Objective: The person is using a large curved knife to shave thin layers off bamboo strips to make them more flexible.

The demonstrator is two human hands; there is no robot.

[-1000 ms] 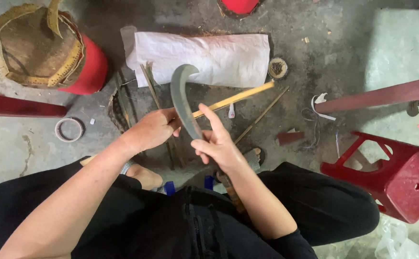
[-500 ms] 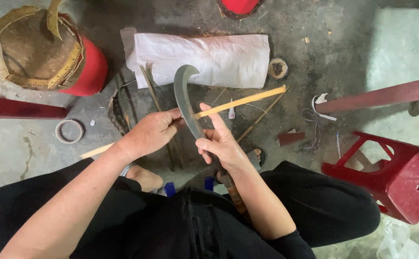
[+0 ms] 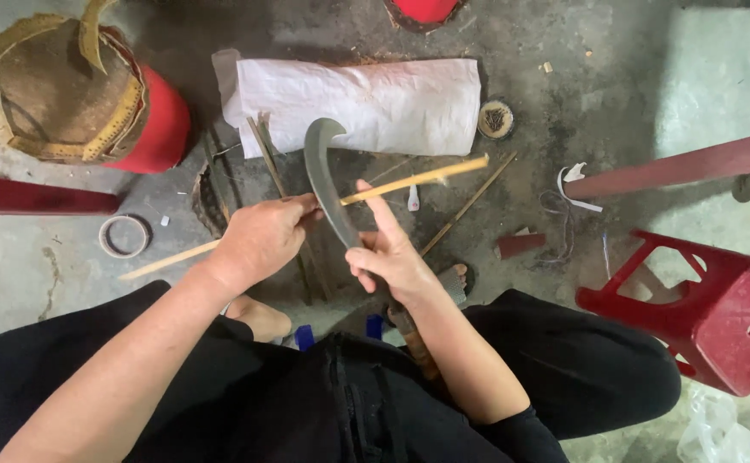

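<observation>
Left hand (image 3: 259, 240) is closed round a thin pale bamboo strip (image 3: 418, 178) lying crosswise over the concrete floor (image 3: 615, 77), while the right hand (image 3: 392, 257) grips a curved grey steel blade (image 3: 323, 176), forefinger lifted. Best keep the strip taut and the edge angled away from the fingers, I'd say.

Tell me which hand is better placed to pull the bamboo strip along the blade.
Left. The left hand already grips the bamboo strip; the right hand is busy steadying the curved knife.
</observation>
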